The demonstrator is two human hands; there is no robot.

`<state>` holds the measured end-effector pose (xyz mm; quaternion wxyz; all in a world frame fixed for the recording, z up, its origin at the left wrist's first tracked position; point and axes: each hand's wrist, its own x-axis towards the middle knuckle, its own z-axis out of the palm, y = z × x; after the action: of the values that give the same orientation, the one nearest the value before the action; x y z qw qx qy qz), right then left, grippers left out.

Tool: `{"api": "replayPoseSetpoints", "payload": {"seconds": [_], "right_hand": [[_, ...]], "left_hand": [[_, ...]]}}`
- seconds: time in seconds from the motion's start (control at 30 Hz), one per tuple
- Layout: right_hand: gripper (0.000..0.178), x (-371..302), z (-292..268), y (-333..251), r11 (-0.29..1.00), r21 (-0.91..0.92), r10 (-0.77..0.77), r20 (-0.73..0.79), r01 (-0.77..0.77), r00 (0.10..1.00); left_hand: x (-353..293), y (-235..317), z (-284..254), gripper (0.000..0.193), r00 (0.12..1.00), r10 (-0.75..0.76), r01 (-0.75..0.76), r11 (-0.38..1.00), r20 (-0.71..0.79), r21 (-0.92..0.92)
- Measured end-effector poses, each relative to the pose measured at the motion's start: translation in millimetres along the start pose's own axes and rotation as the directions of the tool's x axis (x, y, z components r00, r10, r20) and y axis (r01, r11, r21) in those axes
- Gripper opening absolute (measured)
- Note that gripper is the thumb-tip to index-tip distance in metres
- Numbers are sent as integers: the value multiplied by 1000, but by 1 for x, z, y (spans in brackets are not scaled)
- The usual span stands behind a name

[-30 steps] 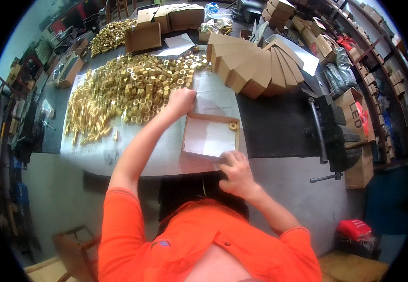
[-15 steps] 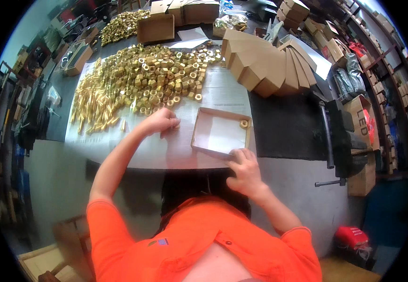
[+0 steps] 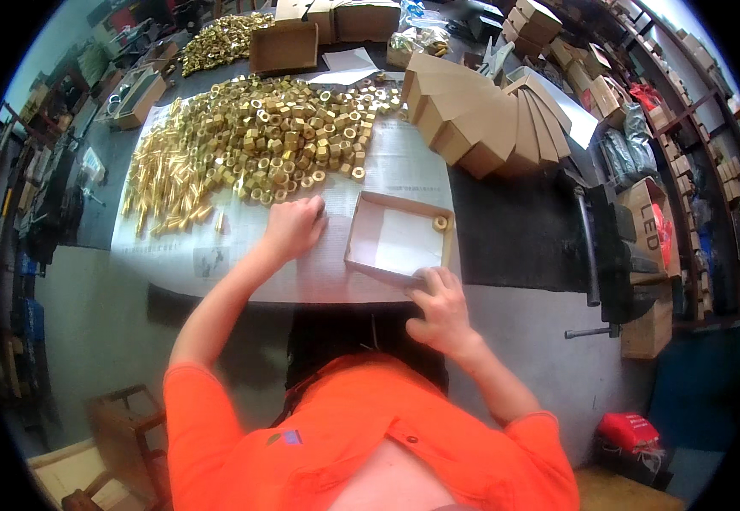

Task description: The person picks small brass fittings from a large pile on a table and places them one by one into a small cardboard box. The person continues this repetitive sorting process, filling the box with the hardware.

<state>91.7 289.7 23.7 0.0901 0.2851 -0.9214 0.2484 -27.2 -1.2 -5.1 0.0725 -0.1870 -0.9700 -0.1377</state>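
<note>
— What had changed since the earlier frames?
— The left hand (image 3: pixel 291 228) had been drawn back from the heap of brass nuts (image 3: pixel 289 136) toward the table (image 3: pixel 319 277) edge, its fingers curled shut; whether a nut was enclosed could not be told.
— And the other hand?
— The right hand (image 3: pixel 440 302) was seen resting against the near wall of the shallow cardboard tray (image 3: pixel 400 238), fingers bent on its rim. One brass nut (image 3: pixel 440 223) was seen inside, by the far right corner.
— Beyond it?
— Folded cardboard boxes (image 3: pixel 480 119) were fanned out.
</note>
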Motion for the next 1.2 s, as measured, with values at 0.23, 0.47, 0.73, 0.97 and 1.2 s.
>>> {"api": "replayPoseSetpoints", "payload": {"seconds": [0.23, 0.47, 0.73, 0.97, 1.2], "right_hand": [[38, 0, 3, 2, 1000, 19, -20, -22, 21, 1000], [36, -2, 3, 5, 1000, -19, -6, -10, 5, 1000], [32, -1, 3, 4, 1000, 2, -26, -21, 26, 999], [32, -1, 5, 4, 1000, -11, -12, -34, 12, 999], [33, 0, 4, 4, 1000, -8, -13, -12, 13, 1000]], "left_hand": [[12, -9, -14, 13, 994, -104, 96, 979, -35, -182], [41, 86, -34, 13, 990, 140, -129, 899, -5, -419], [68, 129, 29, 19, 968, 235, -218, 961, 84, -170], [67, 131, 40, 21, 966, 259, -251, 948, 14, -196], [66, 131, 38, 20, 965, 261, -255, 946, 3, -201]]}}
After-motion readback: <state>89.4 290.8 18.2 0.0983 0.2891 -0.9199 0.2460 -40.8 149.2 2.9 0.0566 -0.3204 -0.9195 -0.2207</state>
